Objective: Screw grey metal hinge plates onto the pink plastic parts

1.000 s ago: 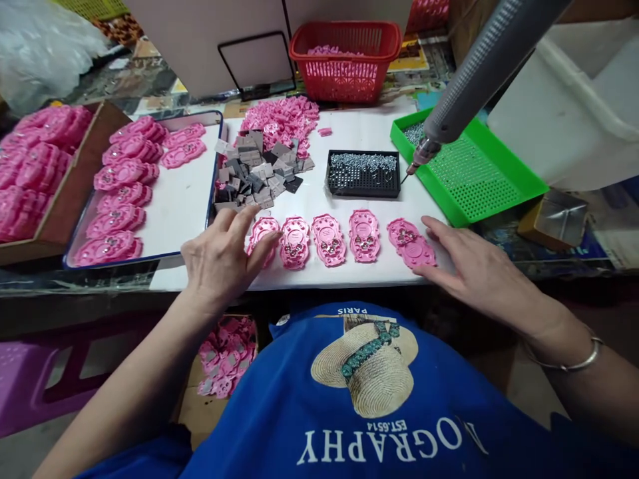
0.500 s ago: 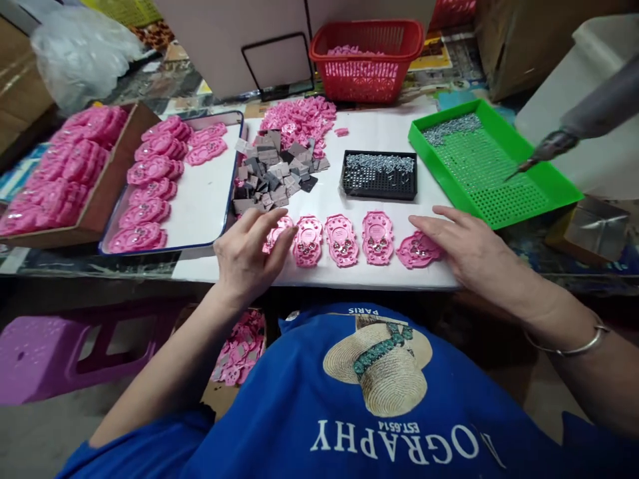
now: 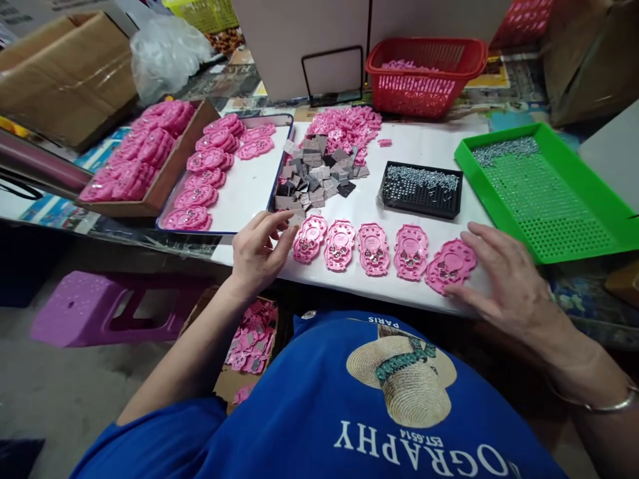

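Several pink plastic casings, each with small metal bits near its lower end, lie in a row along the table's front edge. My left hand (image 3: 260, 254) rests beside the leftmost casing (image 3: 309, 238), its fingers curved and apart with nothing in them. At the row's other end lies a tilted pink casing (image 3: 451, 265). My right hand (image 3: 514, 286) spreads around its right side, the thumb at the lower edge and the fingers at the upper edge. Between them, the middle casing (image 3: 373, 249) and its neighbours stand roughly in line.
Behind the row are a black tray (image 3: 422, 207) of screws, grey square plates (image 3: 319, 173) and a pink parts heap (image 3: 344, 130). A green tray (image 3: 574, 233) of screws sits right, a red basket (image 3: 424, 80) behind. Left are a white tray (image 3: 244, 193) and a box (image 3: 187, 159) of casings.
The view has swung, so the table appears further right. The rightmost casing has turned more upright, with my right hand's fingers spread around it. The left hand stays by the leftmost casing, which shows more fully.
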A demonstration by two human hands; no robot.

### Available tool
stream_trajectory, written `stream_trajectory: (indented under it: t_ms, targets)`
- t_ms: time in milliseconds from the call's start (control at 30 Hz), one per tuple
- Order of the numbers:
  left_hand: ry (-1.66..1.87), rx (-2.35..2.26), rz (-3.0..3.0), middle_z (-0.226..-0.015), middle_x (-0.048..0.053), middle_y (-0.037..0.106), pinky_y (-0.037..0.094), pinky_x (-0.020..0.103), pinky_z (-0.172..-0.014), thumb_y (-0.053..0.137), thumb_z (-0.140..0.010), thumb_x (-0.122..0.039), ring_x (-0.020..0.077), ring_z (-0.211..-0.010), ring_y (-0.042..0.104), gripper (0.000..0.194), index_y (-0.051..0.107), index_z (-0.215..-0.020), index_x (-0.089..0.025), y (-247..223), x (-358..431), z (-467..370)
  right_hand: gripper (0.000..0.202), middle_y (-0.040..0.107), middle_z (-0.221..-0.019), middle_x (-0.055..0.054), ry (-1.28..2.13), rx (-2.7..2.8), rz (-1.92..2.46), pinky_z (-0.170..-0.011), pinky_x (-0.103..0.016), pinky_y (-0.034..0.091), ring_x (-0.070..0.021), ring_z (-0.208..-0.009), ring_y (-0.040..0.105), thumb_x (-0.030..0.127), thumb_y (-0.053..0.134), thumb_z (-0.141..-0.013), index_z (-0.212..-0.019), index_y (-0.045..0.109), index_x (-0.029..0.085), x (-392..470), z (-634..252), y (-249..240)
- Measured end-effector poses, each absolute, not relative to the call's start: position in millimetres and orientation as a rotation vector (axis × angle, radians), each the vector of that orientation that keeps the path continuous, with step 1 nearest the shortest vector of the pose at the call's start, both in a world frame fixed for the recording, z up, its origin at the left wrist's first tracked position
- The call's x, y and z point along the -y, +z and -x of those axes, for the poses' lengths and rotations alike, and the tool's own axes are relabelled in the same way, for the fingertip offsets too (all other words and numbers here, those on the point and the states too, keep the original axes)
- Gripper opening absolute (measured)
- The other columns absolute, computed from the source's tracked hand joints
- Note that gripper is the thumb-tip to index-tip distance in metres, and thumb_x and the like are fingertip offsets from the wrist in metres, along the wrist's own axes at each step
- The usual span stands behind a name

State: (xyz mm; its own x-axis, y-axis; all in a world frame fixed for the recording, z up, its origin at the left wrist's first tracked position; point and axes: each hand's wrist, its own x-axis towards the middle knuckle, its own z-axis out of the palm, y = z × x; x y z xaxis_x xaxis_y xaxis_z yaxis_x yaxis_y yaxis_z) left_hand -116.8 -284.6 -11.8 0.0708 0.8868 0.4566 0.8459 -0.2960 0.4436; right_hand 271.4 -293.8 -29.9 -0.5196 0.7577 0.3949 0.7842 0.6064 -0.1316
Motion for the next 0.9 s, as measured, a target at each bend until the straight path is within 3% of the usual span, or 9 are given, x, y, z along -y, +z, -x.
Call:
stream_trajectory:
  t_ms: [100, 200, 333, 433, 633, 733, 900]
  targets:
    - [1.007, -1.86, -2.26, -0.085, 0.002, 0.065, 0.047, 0.024, -0.062, 0.055, -0.093, -0.037, 0.0107, -0.065, 0.056, 0.026, 0.065, -0.111, -0.02, -10, 280, 122, 0.079, 0.042, -0.146, -0.022, -0.118, 2.466, 1.249, -0.102, -0.061, 0.046, -0.0425, -0.133, 0.044, 0.043, 0.06, -0.089, -0.155, 0.019, 0.027, 297, -276, -34]
    - [0.95, -1.862, -2.318, -0.086, 0.003, 0.065, 0.047, 0.024, -0.066, 0.055, -0.093, -0.036, 0.0115, -0.066, 0.057, 0.027, 0.067, -0.11, -0.019, -6, 266, 124, 0.073, 0.045, -0.144, -0.022, -0.126, 2.451, 1.239, -0.101, -0.06, 0.046, -0.0421, -0.13, 0.047, 0.04, 0.061, -0.089, -0.152, 0.028, 0.025, 292, -273, -27]
    - [0.722, -1.856, -2.438, -0.092, 0.005, 0.066, 0.046, 0.026, -0.072, 0.057, -0.091, -0.032, 0.0156, -0.077, 0.061, 0.025, 0.07, -0.106, -0.017, 0, 230, 121, 0.041, 0.062, -0.124, -0.015, -0.059, 2.412, 1.056, -0.097, -0.048, 0.05, -0.031, -0.113, 0.06, 0.03, 0.059, -0.092, -0.131, 0.052, 0.02, 272, -247, -3]
    - [0.43, -1.852, -2.485, -0.099, 0.007, 0.066, 0.045, 0.028, -0.078, 0.063, -0.088, -0.031, 0.0202, -0.091, 0.063, 0.025, 0.07, -0.107, -0.018, 6, 202, 114, 0.027, 0.066, -0.116, -0.011, -0.024, 2.5, 0.986, -0.091, -0.042, 0.05, -0.026, -0.106, 0.062, 0.03, 0.054, -0.095, -0.117, 0.062, 0.017, 246, -211, 13]
    - [0.032, -1.731, -2.558, -0.107, 0.006, 0.065, 0.045, 0.03, -0.08, 0.064, -0.083, -0.025, 0.0241, -0.1, 0.062, 0.028, 0.068, -0.111, -0.023, 13, 173, 105, 0.026, 0.067, -0.113, -0.009, 0.025, 2.786, 1.188, -0.085, -0.039, 0.046, -0.0248, -0.101, 0.06, 0.028, 0.047, -0.096, -0.111, 0.066, 0.02, 188, -125, 28]
    - [0.059, -1.668, -2.56, -0.106, 0.006, 0.065, 0.044, 0.029, -0.08, 0.065, -0.081, -0.022, 0.0243, -0.1, 0.062, 0.029, 0.067, -0.109, -0.02, 10, 168, 107, 0.026, 0.065, -0.11, -0.011, 0.138, 2.791, 1.34, -0.076, -0.035, 0.044, -0.0246, -0.096, 0.06, 0.025, 0.047, -0.093, -0.11, 0.065, 0.019, 166, -90, 24]
    - [0.185, -1.648, -2.538, -0.104, 0.007, 0.065, 0.043, 0.028, -0.077, 0.071, -0.076, -0.024, 0.0229, -0.094, 0.061, 0.028, 0.065, -0.102, -0.018, 6, 160, 114, 0.033, 0.06, -0.114, -0.015, 0.26, 2.699, 1.403, -0.073, -0.034, 0.042, -0.0246, -0.091, 0.059, 0.033, 0.057, -0.087, -0.115, 0.061, 0.015, 141, -59, 7]
